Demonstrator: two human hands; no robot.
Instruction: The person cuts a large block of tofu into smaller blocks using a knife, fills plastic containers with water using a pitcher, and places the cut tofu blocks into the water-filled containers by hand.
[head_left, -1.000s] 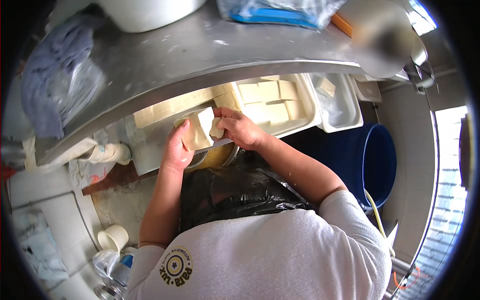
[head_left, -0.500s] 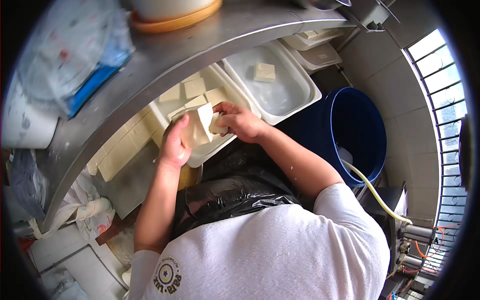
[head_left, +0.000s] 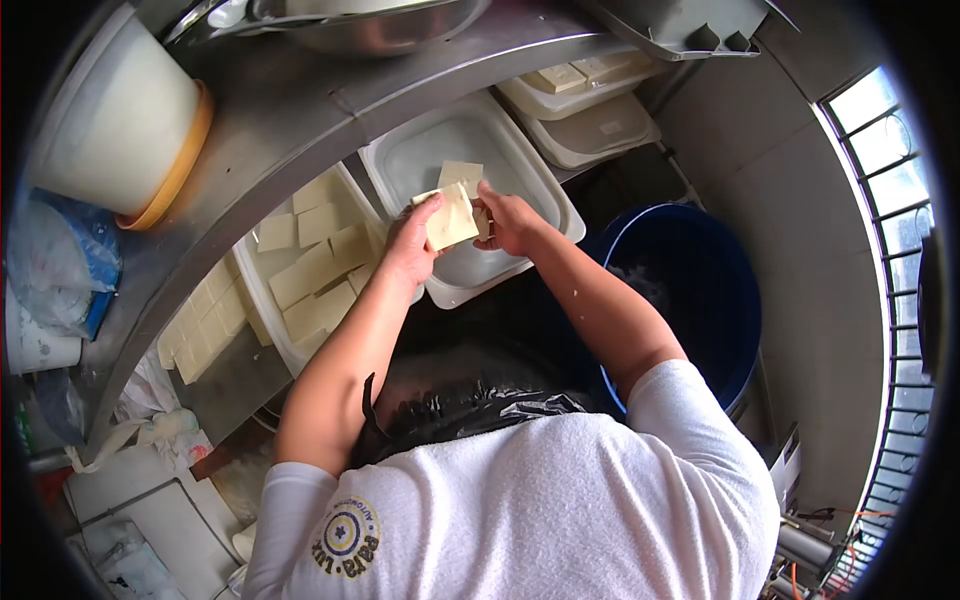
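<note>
A pale cream tofu-like block (head_left: 453,220) is gripped in my left hand (head_left: 408,243), with the thumb on its upper face. My right hand (head_left: 512,222) is beside its right edge, its fingers curled around a smaller pale piece (head_left: 482,224) that is partly covered. Both hands are over a white tub (head_left: 550,180) holding clear liquid. Behind the held block, another pale block (head_left: 462,174) lies in that tub. To the left, a second white tub (head_left: 262,300) contains several similar blocks (head_left: 303,272).
More cut blocks (head_left: 210,315) sit at the far left beneath the curved metal shelf (head_left: 290,130). Stacked white trays (head_left: 590,130) stand at the back right. A large blue barrel (head_left: 740,300) is on my right. A white bucket (head_left: 120,110) rests on the shelf.
My hands have moved right with the block and the smaller piece, from over the tub of blocks to over the tub of liquid. The camera view has shifted too.
</note>
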